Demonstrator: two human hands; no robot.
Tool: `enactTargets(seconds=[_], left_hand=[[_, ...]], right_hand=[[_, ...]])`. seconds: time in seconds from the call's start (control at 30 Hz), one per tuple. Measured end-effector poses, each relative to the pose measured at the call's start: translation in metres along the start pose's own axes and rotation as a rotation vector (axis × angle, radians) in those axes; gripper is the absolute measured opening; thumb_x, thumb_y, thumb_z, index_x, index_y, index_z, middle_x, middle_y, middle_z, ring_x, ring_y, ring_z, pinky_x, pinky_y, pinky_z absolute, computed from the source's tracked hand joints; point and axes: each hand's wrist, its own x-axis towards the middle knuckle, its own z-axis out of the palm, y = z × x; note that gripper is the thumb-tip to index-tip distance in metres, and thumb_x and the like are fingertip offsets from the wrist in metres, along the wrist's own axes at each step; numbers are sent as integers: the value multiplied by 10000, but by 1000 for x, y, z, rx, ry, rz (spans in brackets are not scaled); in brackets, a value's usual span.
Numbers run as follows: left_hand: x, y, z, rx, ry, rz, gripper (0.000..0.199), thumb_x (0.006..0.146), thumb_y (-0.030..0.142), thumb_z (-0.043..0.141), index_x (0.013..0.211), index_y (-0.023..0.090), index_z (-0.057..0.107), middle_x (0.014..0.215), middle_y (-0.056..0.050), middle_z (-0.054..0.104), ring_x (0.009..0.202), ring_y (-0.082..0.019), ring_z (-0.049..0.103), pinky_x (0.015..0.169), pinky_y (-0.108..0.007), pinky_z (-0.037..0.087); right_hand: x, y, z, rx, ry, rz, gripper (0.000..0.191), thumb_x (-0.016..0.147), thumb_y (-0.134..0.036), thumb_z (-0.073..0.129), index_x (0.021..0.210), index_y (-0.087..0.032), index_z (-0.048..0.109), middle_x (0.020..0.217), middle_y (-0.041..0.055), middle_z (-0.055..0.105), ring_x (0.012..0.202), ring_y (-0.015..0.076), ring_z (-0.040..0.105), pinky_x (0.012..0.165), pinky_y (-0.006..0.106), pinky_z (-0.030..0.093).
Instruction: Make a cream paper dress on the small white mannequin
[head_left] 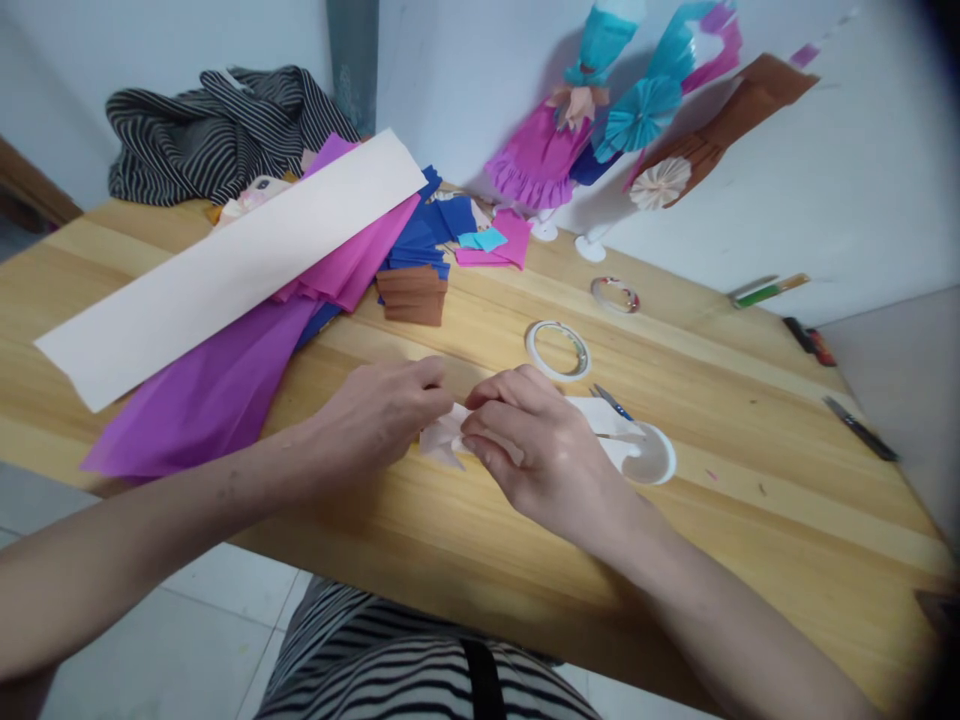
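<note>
A small gathered piece of pale pink crepe paper [444, 440] is between my two hands, just above the table. My left hand [375, 410] is closed, its thumb and forefinger pinched at the paper's upper edge. On the paper's other side, my right hand [544, 445] pinches it with curled fingers, which hide part of it. Right beside that hand lie a white sheet [589, 408], a blue-and-dark pointed tool [613, 402] that I cannot fully make out, and a rounded white object [660, 455].
A long pale paper strip [232, 270] lies across purple crepe paper [202, 400] at left. Brown pieces [412, 295] and blue pieces [427, 225] are behind. Tape rolls [559, 350] lie beyond my right hand. Paper dresses [536, 150] on stands line the wall; a knife [859, 428] lies far right.
</note>
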Motion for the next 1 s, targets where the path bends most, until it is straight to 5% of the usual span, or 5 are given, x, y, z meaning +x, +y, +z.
enactTargets(seconds=[0.33,0.6,0.87,1.0], left_hand=[[-8,-6,4,41,-20,60,265,822,94,393,796,174,644,803,-2,534,648,-111,439,540,-246,255],[-14,-10,11,-300,122,-2,268,897,136,440,870,180,703,804,-15,594,712,-109,564,653,-220,417],[-11,-7,9,-520,229,-171,171,836,133,552,828,163,720,756,-5,589,662,-95,555,609,-215,416],[-10,-5,6,-525,178,-226,164,818,137,551,730,158,688,720,7,582,653,-95,546,612,-219,406]], right_hand=[[6,2,9,-24,23,53,170,862,-95,508,740,-172,598,826,81,615,803,201,526,727,355,456],[11,7,20,-56,-24,104,146,834,-90,533,730,-164,602,831,89,614,819,215,526,729,357,443],[13,6,22,-116,-65,151,144,845,-105,512,783,-151,634,876,107,622,846,228,518,742,380,423],[14,5,22,-138,-78,170,140,840,-111,515,786,-155,638,878,109,620,829,227,506,738,382,418]])
